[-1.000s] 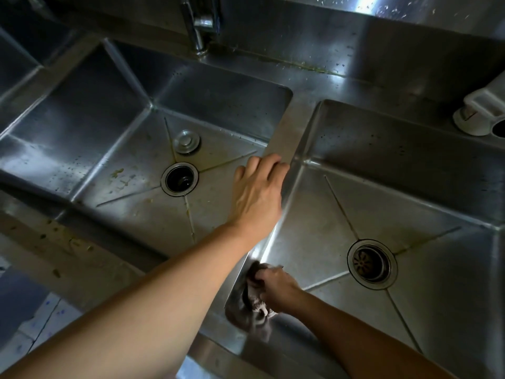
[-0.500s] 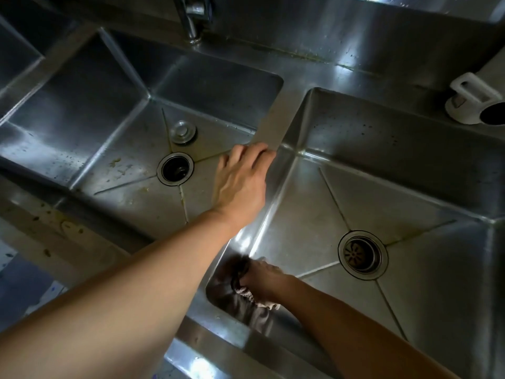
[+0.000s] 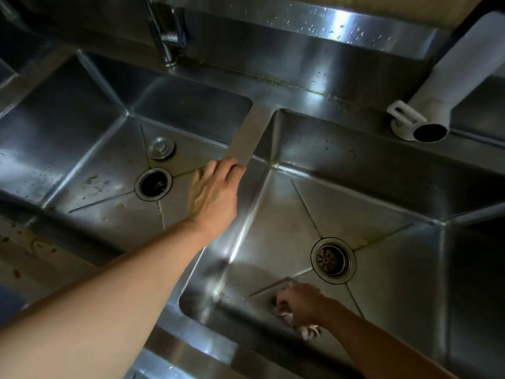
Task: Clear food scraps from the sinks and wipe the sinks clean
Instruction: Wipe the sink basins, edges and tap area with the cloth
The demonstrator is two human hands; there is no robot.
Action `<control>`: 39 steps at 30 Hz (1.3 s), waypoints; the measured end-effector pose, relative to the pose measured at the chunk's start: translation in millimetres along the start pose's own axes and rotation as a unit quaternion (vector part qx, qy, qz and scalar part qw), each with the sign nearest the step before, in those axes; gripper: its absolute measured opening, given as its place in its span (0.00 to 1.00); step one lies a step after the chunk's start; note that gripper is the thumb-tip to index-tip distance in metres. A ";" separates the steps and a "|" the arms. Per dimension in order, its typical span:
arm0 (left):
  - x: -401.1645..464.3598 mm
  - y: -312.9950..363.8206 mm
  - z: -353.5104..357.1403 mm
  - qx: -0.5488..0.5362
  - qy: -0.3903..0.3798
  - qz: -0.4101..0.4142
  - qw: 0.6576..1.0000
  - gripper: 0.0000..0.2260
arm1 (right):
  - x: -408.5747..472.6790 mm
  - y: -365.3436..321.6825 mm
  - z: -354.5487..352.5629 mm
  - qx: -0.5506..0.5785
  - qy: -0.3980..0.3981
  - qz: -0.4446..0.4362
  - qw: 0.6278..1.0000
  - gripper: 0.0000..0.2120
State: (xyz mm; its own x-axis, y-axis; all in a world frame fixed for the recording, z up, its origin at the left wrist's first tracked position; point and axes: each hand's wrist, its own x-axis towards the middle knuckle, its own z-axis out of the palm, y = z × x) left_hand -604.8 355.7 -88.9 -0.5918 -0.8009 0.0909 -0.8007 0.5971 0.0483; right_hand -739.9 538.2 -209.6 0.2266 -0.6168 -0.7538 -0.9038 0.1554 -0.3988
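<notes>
My left hand [image 3: 214, 194] lies flat on the steel divider [image 3: 246, 138] between the two sinks, fingers straight and close together, their tips pointing toward twelve o'clock. My right hand [image 3: 299, 302] is down at five o'clock on the floor of the right sink [image 3: 369, 165], fingers curled tight around a bunched pale cloth [image 3: 308, 330]; the cloth is blurred, but it seems to touch the steel just by the front wall. At one o'clock from that hand, near it but apart, sits the right drain [image 3: 333, 260] with its strainer in place.

The left sink [image 3: 71, 127] lies at nine to ten o'clock. Its drain [image 3: 153, 184] is open and dark, and a round metal stopper [image 3: 162, 148] lies on the floor just beyond it toward twelve. Brownish food scraps [image 3: 94, 184] spot the floor at nine o'clock from that drain, and more stains mark the front ledge [image 3: 30, 247] at eight o'clock. The faucet [image 3: 165, 31] stands at eleven o'clock behind the left sink. At two o'clock a white plastic spout [image 3: 426, 110] rests on the back rim.
</notes>
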 end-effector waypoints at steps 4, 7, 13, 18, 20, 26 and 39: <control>15.0 2.3 -6.8 -0.032 0.002 -0.002 0.999 0.20 | -3.9 21.5 -36.6 0.185 0.142 0.058 0.971 0.19; 41.5 6.9 -7.8 -0.063 0.022 0.006 0.998 0.18 | 1.6 19.5 -71.8 0.358 0.251 0.063 0.897 0.18; 110.7 14.7 -1.0 -0.100 0.039 0.066 0.992 0.22 | 29.7 3.0 -144.2 0.475 0.523 0.100 0.700 0.20; 154.8 9.5 8.8 -0.164 0.046 0.101 0.980 0.20 | 62.6 -15.6 -205.5 0.519 0.644 0.054 0.560 0.13; 169.9 4.1 13.9 -0.170 0.043 0.110 0.978 0.20 | 75.9 -23.5 -219.1 0.451 0.656 0.066 0.602 0.15; 192.3 0.3 32.4 -0.122 0.043 0.118 0.985 0.16 | 116.3 -29.9 -237.5 0.285 0.681 0.136 0.661 0.16; 190.8 9.6 34.9 -0.118 0.094 0.076 0.986 0.11 | 52.4 87.0 -196.6 0.368 0.743 0.303 0.470 0.26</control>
State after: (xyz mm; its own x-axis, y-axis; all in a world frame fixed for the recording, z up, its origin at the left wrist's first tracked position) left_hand -728.7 207.1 -105.8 -0.6579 -0.6926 0.2957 -0.6471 0.7208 0.2485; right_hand -878.0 367.8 -181.1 -0.9892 -0.0600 0.1341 -0.1452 0.5367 -0.8312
